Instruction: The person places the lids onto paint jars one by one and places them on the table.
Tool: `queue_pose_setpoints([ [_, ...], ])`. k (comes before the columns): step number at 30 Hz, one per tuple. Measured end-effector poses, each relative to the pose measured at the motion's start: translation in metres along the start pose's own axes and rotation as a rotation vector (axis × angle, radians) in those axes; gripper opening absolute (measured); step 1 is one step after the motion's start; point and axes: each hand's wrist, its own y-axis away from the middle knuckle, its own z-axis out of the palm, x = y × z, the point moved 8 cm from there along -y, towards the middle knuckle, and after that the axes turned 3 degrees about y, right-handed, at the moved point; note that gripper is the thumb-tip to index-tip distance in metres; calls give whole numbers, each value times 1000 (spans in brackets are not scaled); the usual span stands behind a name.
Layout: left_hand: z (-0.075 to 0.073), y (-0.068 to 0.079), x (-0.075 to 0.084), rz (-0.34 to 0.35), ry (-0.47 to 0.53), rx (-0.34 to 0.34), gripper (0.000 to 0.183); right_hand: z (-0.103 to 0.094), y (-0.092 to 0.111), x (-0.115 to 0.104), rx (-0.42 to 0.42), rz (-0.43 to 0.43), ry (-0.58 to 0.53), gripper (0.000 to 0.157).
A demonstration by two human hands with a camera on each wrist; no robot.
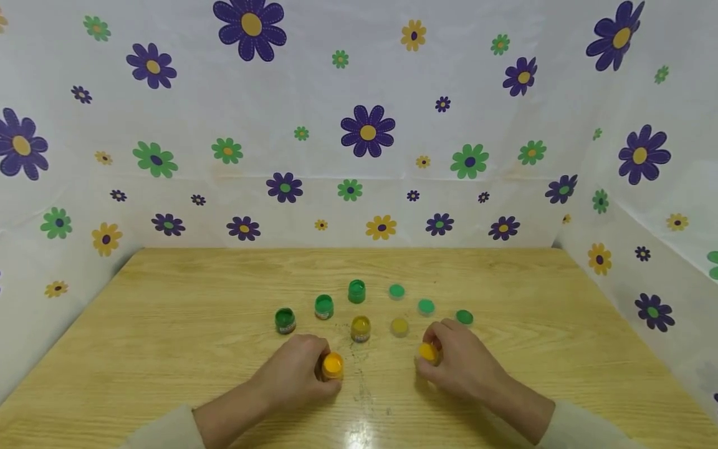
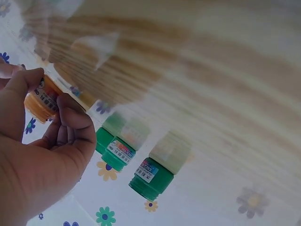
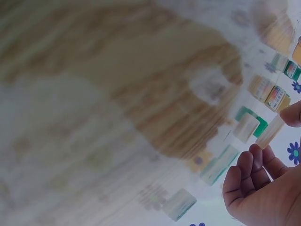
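My left hand (image 1: 294, 373) grips a small paint jar (image 1: 333, 365) of orange paint, its lid off and its mouth facing up. In the left wrist view, thumb and fingers hold the labelled sides of this orange jar (image 2: 42, 101). To the right, my right hand (image 1: 465, 363) pinches a round orange lid (image 1: 429, 353) between thumb and fingers; the right wrist view catches this lid (image 3: 270, 134) edge-on. Just beyond the hands, an uncapped jar of mustard-yellow paint (image 1: 361, 328) stands upright, with a mustard-yellow lid (image 1: 399, 327) lying to its right.
Three uncapped jars of green paint stand in a slanting row: a dark green jar (image 1: 285, 320), a mid-green jar (image 1: 324, 307) and a farther green jar (image 1: 356, 291). Green lids (image 1: 426, 307) lie opposite, at right. Dark smudges mark the wooden table (image 1: 168, 337). Flowered cloth (image 1: 314, 93) hangs behind.
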Motion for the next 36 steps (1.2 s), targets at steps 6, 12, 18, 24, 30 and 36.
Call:
queue_pose_setpoints([
  [6, -2, -3, 4, 16, 15, 13, 17, -1, -2, -3, 13, -9, -63, 24],
  [12, 1, -7, 10, 37, 25, 4, 18, 3, -3, -7, -25, -8, -150, 23],
  [18, 5, -11, 19, 68, 37, 9, 18, 2, -4, -12, -25, -30, -197, 21],
  [24, 12, -15, 22, 81, 47, -9, 18, 5, -6, -15, -38, -36, -212, 21],
  [30, 15, -19, 27, 83, 42, -22, 21, 8, -7, -25, -27, -116, -221, 22],
  [36, 17, -21, 30, 104, 48, -29, 22, 9, -7, -31, -17, -159, -225, 23],
])
